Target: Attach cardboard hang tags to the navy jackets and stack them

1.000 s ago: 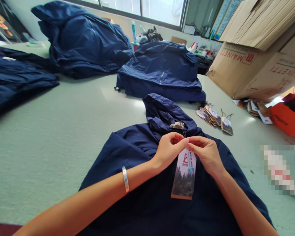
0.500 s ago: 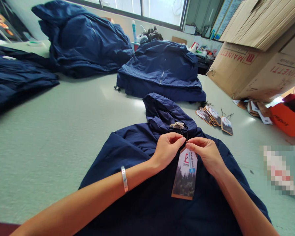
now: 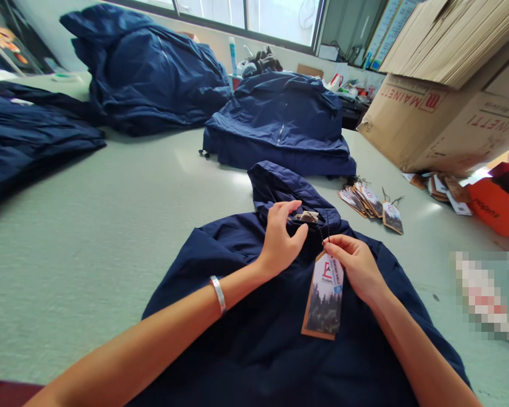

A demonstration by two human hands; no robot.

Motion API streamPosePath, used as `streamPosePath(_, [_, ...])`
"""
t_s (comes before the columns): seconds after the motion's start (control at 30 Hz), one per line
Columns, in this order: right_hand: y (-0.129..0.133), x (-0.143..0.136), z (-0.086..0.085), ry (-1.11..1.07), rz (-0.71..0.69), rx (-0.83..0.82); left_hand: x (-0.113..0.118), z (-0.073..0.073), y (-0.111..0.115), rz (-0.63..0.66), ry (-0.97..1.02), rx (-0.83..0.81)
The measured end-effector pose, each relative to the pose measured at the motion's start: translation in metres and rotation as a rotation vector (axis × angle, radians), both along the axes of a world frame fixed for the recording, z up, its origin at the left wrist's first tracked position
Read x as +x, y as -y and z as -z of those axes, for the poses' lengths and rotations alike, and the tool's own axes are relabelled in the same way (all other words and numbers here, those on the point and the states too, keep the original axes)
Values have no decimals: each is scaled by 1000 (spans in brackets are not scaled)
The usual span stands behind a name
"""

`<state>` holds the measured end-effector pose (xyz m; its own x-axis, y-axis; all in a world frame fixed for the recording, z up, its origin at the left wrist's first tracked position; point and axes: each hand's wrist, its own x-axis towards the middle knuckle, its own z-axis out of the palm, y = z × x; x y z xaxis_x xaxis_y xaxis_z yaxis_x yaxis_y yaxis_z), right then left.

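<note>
A navy hooded jacket (image 3: 237, 333) lies spread out in front of me, its hood (image 3: 280, 183) pointing away. Pinched between the thumb and fingers of my right hand (image 3: 358, 265) is the black string of a hang tag (image 3: 324, 297). The tag, with a forest picture and a brown backing, hangs over the jacket's chest. Its string runs up to the collar. My left hand (image 3: 282, 240) is open beside the collar, thumb and fingers apart, close to the pale neck label (image 3: 307, 216).
More hang tags (image 3: 365, 198) lie right of the hood. Folded navy jackets (image 3: 275, 124) and a larger navy pile (image 3: 148, 73) stand behind. A cardboard box (image 3: 441, 124) and an orange bag (image 3: 500, 203) are at right on the pale table (image 3: 89, 265).
My left hand has let go of the string and moved up and left toward the collar, its fingers spreading. The right hand keeps its pinch, and the tag has swung slightly right.
</note>
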<state>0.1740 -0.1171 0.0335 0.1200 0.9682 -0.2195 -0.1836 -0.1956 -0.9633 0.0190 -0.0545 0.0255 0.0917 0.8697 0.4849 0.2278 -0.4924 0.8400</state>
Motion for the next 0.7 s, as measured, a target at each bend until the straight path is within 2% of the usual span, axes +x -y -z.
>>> streamPosePath(0.2, [-4,2,7,-32,117,34,-2,16,-16,62,-301,151])
streamPosePath(0.37, [-6,4,13,26,181,193,-1,22,-2,216,-411,360])
streamPosePath(0.43, [-7,4,15,64,175,261,0,21,5,240,-469,418])
streamPosePath(0.53, [-8,3,17,72,152,268,2,20,4,105,-434,396])
streamPosePath(0.63, [-10,0,18,55,137,250,5,20,-15,-91,-347,263])
streamPosePath(0.7, [-11,-1,18,51,131,260,7,22,-30,-119,-317,188])
